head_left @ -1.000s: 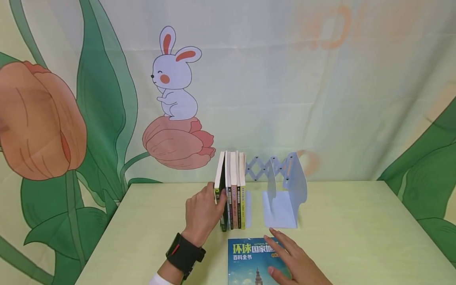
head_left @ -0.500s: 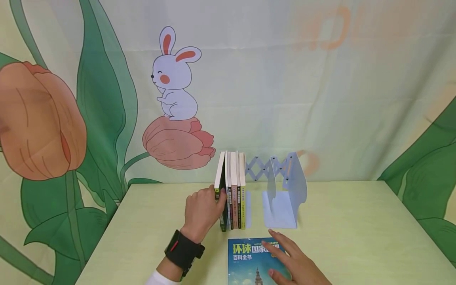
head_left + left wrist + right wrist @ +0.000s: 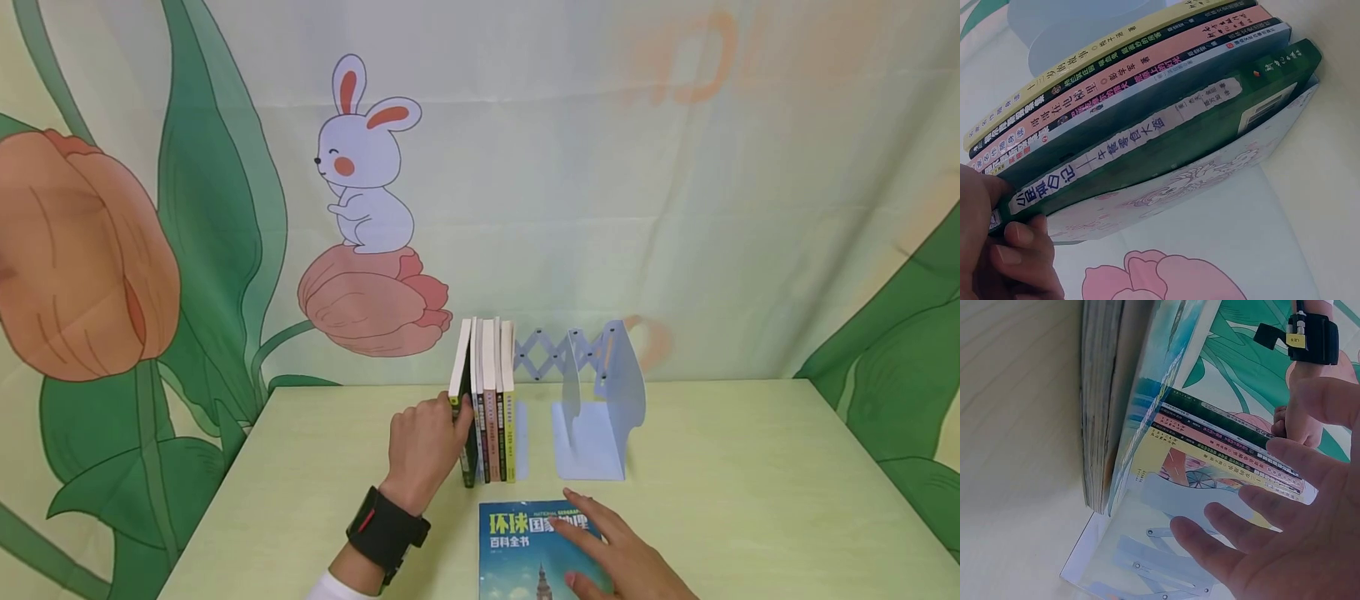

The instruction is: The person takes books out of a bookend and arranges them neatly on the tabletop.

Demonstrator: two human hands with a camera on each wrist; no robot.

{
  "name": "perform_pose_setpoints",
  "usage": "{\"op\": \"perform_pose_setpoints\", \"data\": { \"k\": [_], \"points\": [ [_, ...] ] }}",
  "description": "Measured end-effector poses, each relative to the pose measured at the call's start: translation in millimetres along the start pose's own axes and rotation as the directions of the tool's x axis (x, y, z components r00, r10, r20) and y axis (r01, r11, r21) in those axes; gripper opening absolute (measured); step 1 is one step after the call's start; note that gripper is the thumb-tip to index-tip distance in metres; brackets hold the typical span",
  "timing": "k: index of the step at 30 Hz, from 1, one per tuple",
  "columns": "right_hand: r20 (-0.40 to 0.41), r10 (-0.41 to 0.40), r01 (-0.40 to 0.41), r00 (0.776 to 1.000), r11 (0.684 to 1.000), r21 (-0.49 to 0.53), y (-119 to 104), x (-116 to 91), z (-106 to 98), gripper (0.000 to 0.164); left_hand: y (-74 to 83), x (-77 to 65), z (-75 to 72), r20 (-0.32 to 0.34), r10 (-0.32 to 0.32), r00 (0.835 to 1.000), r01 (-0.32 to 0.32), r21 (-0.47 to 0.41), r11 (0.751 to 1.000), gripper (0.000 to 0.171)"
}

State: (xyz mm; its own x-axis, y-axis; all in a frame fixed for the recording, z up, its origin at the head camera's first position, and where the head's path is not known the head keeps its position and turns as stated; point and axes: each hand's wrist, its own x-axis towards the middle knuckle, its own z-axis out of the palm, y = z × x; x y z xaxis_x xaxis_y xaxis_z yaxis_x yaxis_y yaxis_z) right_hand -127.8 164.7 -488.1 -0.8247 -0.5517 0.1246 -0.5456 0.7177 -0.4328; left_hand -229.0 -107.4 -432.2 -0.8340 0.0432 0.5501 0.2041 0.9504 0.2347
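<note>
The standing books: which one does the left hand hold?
The green-spined book, leftmost in the head view; its top tilts away from the other books.

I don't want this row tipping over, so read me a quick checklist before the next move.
1. Left hand holding the green-spined book: ok, pinched between thumb and fingers.
2. Green-spined book flush against the pale blue-spined book beside it: not ok, a gap shows between them.
3. Other books in the row upright: ok, standing side by side.
4. Right hand free: ok, fingers spread, holding nothing.
5. Light blue folding bookend standing: ok, its two panels at the right are upright.
6. Blue geography encyclopedia fully on the table: cannot tell, the head view cuts off its near edge.
</note>
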Motion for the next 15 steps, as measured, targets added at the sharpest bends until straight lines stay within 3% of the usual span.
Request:
{"op": "perform_pose_setpoints", "data": {
  "k": [15],
  "points": [
    [-0.016, -0.009, 0.009, 1.0, 1.0, -0.023, 1.9, -3.6, -3.4, 0.049, 3.5, -4.7, 4.4, -0.034, -0.03, 0.999, 0.03, -0.003, 1.0, 0.038]
  ]
}}
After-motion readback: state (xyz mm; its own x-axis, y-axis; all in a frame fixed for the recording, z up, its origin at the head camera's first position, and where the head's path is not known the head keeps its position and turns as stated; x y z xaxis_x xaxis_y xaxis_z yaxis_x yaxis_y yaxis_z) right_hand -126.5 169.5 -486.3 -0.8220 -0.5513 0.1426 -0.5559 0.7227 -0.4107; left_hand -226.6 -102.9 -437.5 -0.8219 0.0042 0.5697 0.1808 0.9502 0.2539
